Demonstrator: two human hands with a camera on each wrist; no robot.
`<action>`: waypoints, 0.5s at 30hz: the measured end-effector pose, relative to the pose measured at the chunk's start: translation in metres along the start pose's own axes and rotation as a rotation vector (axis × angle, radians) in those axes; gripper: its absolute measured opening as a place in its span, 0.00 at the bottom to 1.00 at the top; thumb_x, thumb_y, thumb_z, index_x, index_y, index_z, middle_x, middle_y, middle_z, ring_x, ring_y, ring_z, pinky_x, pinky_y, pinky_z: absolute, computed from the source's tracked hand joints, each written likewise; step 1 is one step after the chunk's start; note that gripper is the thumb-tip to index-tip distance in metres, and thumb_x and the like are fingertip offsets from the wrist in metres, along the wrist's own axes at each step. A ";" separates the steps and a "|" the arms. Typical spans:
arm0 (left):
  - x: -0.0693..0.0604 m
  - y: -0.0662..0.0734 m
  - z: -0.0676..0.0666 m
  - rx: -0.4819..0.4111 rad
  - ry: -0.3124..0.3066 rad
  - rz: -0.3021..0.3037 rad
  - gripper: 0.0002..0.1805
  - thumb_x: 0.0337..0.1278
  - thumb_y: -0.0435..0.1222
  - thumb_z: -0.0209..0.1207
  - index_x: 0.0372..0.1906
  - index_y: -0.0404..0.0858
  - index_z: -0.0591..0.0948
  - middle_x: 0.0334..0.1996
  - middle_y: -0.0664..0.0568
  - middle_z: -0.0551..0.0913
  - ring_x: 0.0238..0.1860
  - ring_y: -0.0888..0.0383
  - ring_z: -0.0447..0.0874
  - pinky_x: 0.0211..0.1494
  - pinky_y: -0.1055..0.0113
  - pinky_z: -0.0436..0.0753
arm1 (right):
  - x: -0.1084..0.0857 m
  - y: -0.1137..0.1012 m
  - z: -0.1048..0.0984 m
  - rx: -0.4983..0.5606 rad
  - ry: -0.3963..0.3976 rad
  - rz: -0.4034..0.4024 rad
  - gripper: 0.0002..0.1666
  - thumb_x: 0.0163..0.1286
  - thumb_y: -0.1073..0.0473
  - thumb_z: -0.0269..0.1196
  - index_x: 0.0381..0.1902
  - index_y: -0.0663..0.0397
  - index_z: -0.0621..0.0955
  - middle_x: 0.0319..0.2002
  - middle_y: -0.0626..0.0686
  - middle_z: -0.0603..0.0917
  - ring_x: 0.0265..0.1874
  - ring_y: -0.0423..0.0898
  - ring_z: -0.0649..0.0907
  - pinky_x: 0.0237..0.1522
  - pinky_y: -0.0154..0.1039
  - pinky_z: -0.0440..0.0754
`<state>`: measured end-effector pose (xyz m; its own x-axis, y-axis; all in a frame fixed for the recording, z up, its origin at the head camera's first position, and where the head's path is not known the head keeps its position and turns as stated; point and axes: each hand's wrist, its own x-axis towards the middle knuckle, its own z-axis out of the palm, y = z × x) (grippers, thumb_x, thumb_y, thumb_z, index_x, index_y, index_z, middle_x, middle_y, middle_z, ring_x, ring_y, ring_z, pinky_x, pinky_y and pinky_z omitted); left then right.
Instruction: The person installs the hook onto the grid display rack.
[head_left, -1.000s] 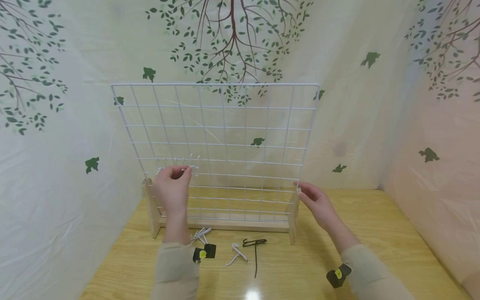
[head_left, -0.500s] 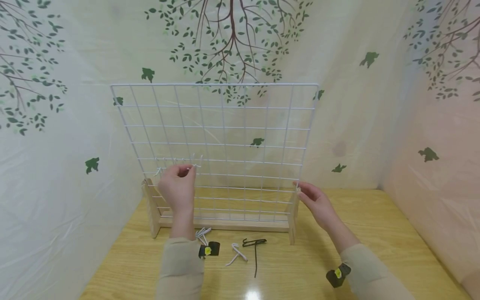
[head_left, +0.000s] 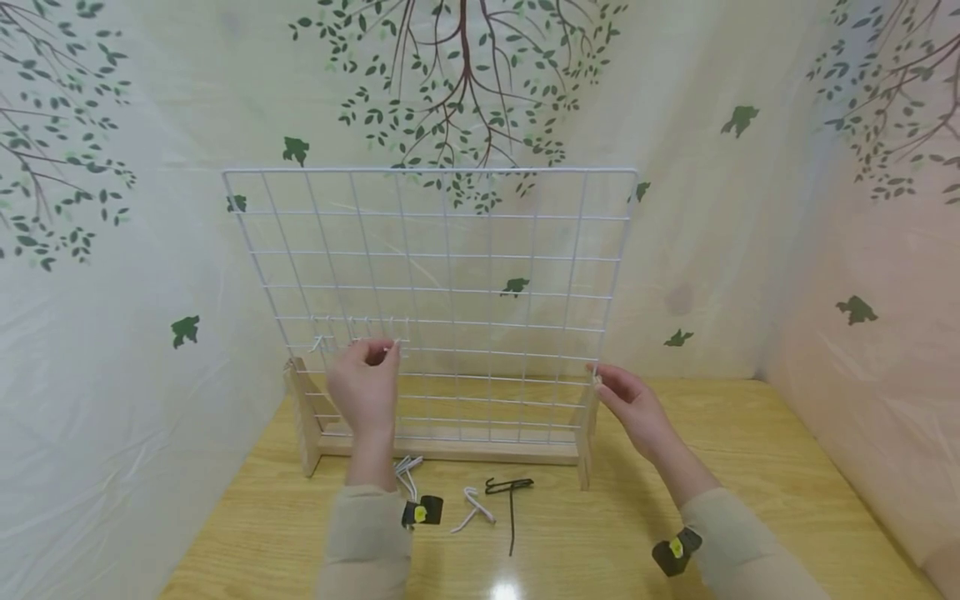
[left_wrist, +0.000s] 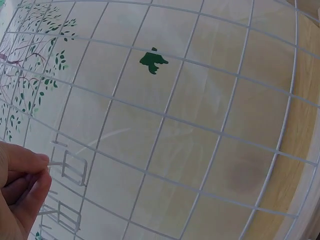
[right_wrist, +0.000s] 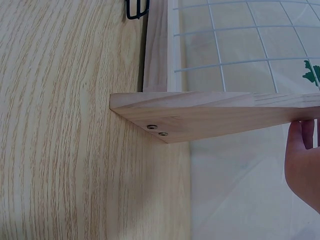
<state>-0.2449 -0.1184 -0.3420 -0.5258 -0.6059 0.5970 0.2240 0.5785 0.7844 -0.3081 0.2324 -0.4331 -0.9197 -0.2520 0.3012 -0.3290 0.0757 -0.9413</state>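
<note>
White wire hook: I pinch its thin arm between the thumb and fingertips of my left hand, raised in front of the lower left part of the white wire grid. Its rectangular back lies at the grid wires; whether it is caught on them I cannot tell. Just beside it, a second white hook is at the grid, and another hook shows farther left, beyond my knuckles. My right hand grips the upper part of the right wooden leg, fingers curled at its edge. The grid stands upright in its wooden base on the wood-grain table. Before the base lie a few white hooks near my left sleeve, a single white hook and, near it, a black hook.
</note>
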 end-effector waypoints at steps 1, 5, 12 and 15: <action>-0.001 -0.001 0.000 -0.002 -0.001 0.000 0.04 0.50 0.28 0.71 0.29 0.32 0.87 0.27 0.43 0.86 0.29 0.49 0.83 0.36 0.58 0.80 | 0.000 0.000 0.000 0.000 0.001 -0.001 0.25 0.76 0.60 0.58 0.65 0.68 0.71 0.63 0.52 0.78 0.56 0.32 0.76 0.56 0.26 0.72; -0.005 -0.004 0.000 -0.035 -0.010 -0.005 0.04 0.49 0.28 0.71 0.30 0.32 0.87 0.26 0.45 0.86 0.28 0.51 0.82 0.33 0.67 0.77 | 0.000 0.001 0.000 -0.004 0.001 -0.006 0.25 0.76 0.60 0.58 0.65 0.68 0.71 0.65 0.56 0.76 0.57 0.31 0.75 0.57 0.26 0.72; -0.014 -0.014 0.000 -0.120 -0.060 -0.066 0.05 0.51 0.26 0.69 0.35 0.31 0.86 0.31 0.44 0.87 0.31 0.52 0.83 0.32 0.82 0.75 | 0.000 0.001 0.000 -0.010 -0.001 -0.010 0.25 0.76 0.59 0.58 0.65 0.68 0.71 0.65 0.56 0.76 0.57 0.31 0.75 0.57 0.25 0.71; -0.018 -0.019 -0.001 -0.107 -0.096 -0.093 0.06 0.51 0.26 0.69 0.35 0.31 0.85 0.32 0.43 0.87 0.33 0.52 0.84 0.33 0.81 0.76 | 0.000 0.003 0.000 0.003 -0.002 -0.014 0.25 0.76 0.60 0.57 0.65 0.69 0.71 0.64 0.53 0.77 0.57 0.31 0.75 0.57 0.25 0.71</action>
<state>-0.2392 -0.1189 -0.3678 -0.6228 -0.5963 0.5065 0.2544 0.4578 0.8519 -0.3088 0.2330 -0.4356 -0.9145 -0.2550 0.3141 -0.3412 0.0690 -0.9374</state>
